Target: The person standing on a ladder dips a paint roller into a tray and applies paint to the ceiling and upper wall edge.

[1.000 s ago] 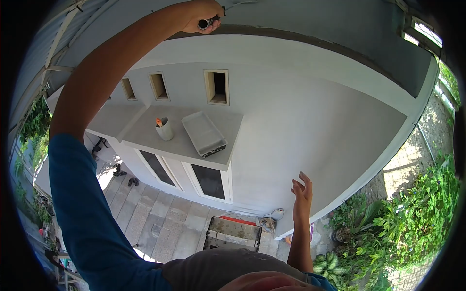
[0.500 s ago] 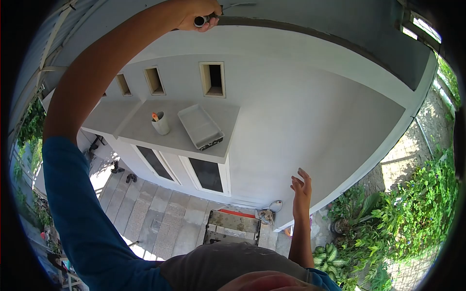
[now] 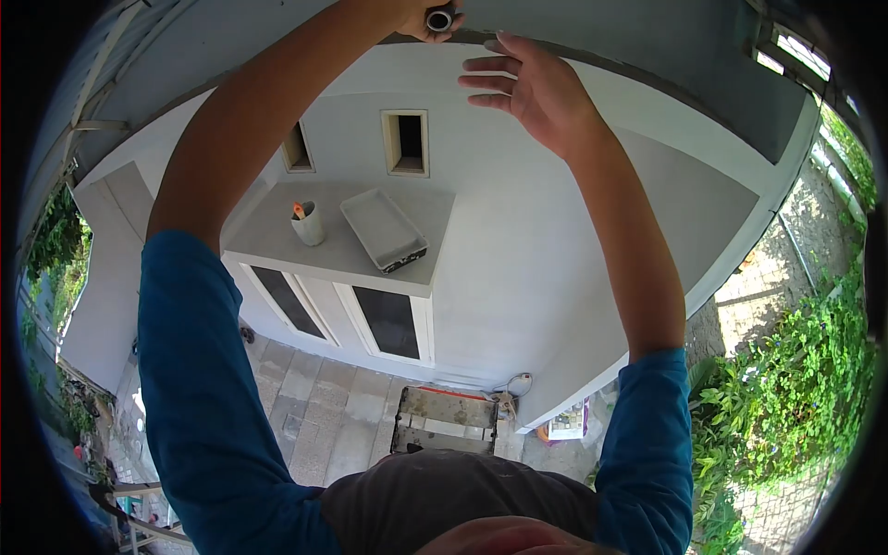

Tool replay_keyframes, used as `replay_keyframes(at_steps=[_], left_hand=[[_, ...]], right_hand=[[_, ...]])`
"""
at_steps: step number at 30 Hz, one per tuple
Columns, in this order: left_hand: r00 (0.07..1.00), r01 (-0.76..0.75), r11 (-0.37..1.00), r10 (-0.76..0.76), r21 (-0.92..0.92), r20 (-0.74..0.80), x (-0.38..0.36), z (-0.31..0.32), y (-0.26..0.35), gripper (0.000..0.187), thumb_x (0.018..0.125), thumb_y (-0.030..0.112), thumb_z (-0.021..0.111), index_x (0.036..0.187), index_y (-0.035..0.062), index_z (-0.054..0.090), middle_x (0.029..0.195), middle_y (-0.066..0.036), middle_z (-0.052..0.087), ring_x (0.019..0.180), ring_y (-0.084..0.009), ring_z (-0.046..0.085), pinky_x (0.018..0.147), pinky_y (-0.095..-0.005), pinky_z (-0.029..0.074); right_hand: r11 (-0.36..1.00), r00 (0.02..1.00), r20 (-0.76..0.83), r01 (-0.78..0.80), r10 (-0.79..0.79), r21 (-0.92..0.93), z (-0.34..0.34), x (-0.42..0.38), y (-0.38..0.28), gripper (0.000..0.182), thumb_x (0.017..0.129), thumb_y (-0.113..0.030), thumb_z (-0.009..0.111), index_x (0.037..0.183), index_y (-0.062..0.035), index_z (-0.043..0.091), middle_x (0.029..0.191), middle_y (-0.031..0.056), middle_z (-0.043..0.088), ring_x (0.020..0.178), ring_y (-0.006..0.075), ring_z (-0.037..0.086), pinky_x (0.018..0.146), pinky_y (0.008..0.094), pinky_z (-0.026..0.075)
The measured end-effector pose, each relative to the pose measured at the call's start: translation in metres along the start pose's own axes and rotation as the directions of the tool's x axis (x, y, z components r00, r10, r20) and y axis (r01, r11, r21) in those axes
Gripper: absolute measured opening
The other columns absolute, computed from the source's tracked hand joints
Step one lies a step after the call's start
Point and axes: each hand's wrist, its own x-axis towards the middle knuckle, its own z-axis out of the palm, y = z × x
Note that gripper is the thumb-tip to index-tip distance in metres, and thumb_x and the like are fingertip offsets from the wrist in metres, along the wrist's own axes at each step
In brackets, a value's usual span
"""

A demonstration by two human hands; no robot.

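Observation:
At the top edge of the head view, my left hand [image 3: 427, 18] is wrapped round a dark tube-like handle [image 3: 439, 19], whose round open end faces me. The rest of that tool is out of view. To its right my right hand [image 3: 532, 88] is raised with its fingers spread, holding nothing, in front of the pale wall just under the dark band. Below, on a grey ledge [image 3: 338, 257], stand a white cup [image 3: 309, 228] with an orange-handled brush in it and a white paint tray [image 3: 381, 227].
Small square openings [image 3: 405, 143] pierce the wall above the ledge. Dark-paned windows [image 3: 387, 324] lie beneath it. A stained platform [image 3: 446, 418] is far below on the paved floor [image 3: 319, 407]. Green plants [image 3: 786, 398] grow at the right.
My right hand has risen from low beside the wall to near the top. My left hand has moved right with the handle still held.

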Motion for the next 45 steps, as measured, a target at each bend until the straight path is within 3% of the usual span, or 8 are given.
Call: replay_keyframes(at_steps=[8, 10, 18, 20, 22, 29, 35, 45], left_hand=[[0.992, -0.115, 0.990, 0.111, 0.085, 0.055, 0.039, -0.012, -0.012, 0.028, 0.104, 0.015, 0.040, 0.095, 0.0001, 0.063, 0.087, -0.013, 0.066, 0.069, -0.0240, 0.065, 0.058, -0.0332, 0.057], [0.789, 0.088, 0.991, -0.010, -0.097, 0.614, 0.095, -0.048, -0.012, 0.026, 0.104, 0.017, 0.042, 0.098, -0.0003, 0.062, 0.088, -0.013, 0.066, 0.072, -0.0246, 0.065, 0.060, -0.0335, 0.057], [0.896, -0.435, 0.900, 0.427, 0.040, 0.125, -0.040, 0.005, -0.064, 0.053, 0.100, 0.047, 0.055, 0.133, 0.0049, 0.052, 0.132, -0.016, 0.060, 0.124, -0.0284, 0.057, 0.104, -0.0473, 0.046], [0.587, -0.777, 0.557, 0.809, 0.295, 0.018, -0.068, 0.010, -0.108, 0.023, 0.098, 0.020, 0.055, 0.115, 0.0041, 0.058, 0.098, -0.008, 0.067, 0.088, -0.0175, 0.066, 0.077, -0.0323, 0.053], [0.559, -0.815, 0.522, 0.822, 0.251, 0.108, -0.102, 0.017, -0.162, 0.028, 0.101, 0.023, 0.054, 0.121, 0.0044, 0.059, 0.109, -0.009, 0.069, 0.102, -0.0213, 0.066, 0.092, -0.0368, 0.050], [0.865, -0.454, 0.889, 0.422, 0.067, 0.271, -0.183, 0.090, -0.498, 0.017, 0.102, 0.011, 0.052, 0.109, 0.0004, 0.064, 0.091, -0.010, 0.069, 0.084, -0.0168, 0.068, 0.077, -0.0314, 0.053], [0.872, -0.229, 0.842, -0.046, 0.488, 0.488, -0.293, 0.110, -0.721, 0.039, 0.093, 0.031, 0.063, 0.123, 0.0061, 0.062, 0.115, -0.014, 0.068, 0.108, -0.0328, 0.063, 0.094, -0.0460, 0.049], [0.930, -0.296, 0.655, 0.031, 0.695, 0.367, -0.323, 0.095, -0.745, 0.054, 0.092, 0.038, 0.065, 0.135, 0.0073, 0.054, 0.135, -0.016, 0.053, 0.130, -0.0346, 0.046, 0.108, -0.0494, 0.032]], right_hand=[[0.942, 0.956, 0.087, -0.291, 0.280, 0.165, 0.030, 0.110, -0.034, 0.022, 0.101, -0.018, 0.046, 0.113, 0.0012, 0.048, 0.083, 0.0126, 0.051, 0.068, 0.0216, 0.057, 0.056, 0.0356, 0.049], [0.897, 0.908, 0.152, -0.412, 0.390, 0.158, -0.008, 0.171, -0.025, 0.022, 0.102, -0.018, 0.046, 0.112, 0.0013, 0.048, 0.082, 0.0129, 0.052, 0.066, 0.0211, 0.056, 0.054, 0.0348, 0.049], [0.809, 0.938, -0.261, -0.330, 0.226, -0.487, -0.041, 0.139, -0.041, 0.019, 0.097, -0.013, 0.053, 0.079, -0.0060, 0.053, 0.070, 0.0068, 0.050, 0.051, 0.0185, 0.046, 0.047, 0.0334, 0.041], [0.521, 0.942, -0.289, -0.336, 0.173, -0.785, -0.035, 0.112, -0.050, 0.022, 0.092, -0.016, 0.056, 0.106, 0.0009, 0.052, 0.085, 0.0123, 0.058, 0.073, 0.0195, 0.062, 0.058, 0.0317, 0.049], [0.555, 0.940, -0.306, -0.337, 0.152, -0.761, -0.027, 0.096, -0.043, 0.018, 0.091, -0.014, 0.055, 0.103, -0.0001, 0.051, 0.082, 0.0109, 0.057, 0.067, 0.0168, 0.057, 0.054, 0.0310, 0.046], [0.643, 0.936, -0.338, -0.317, 0.095, -0.697, -0.003, 0.078, -0.019, 0.005, 0.091, -0.009, 0.051, 0.091, -0.0044, 0.050, 0.077, 0.0073, 0.054, 0.061, 0.0143, 0.052, 0.051, 0.0305, 0.043], [0.674, 0.906, -0.421, -0.340, 0.048, -0.656, -0.005, 0.130, -0.014, 0.006, 0.092, -0.008, 0.051, 0.088, -0.0041, 0.049, 0.074, 0.0075, 0.053, 0.059, 0.0145, 0.050, 0.049, 0.0305, 0.041], [0.508, 0.857, -0.462, -0.510, 0.228, -0.695, -0.009, 0.114, -0.038, 0.015, 0.095, -0.005, 0.053, 0.081, -0.0002, 0.049, 0.072, 0.0119, 0.051, 0.059, 0.0189, 0.048, 0.047, 0.0351, 0.040]])
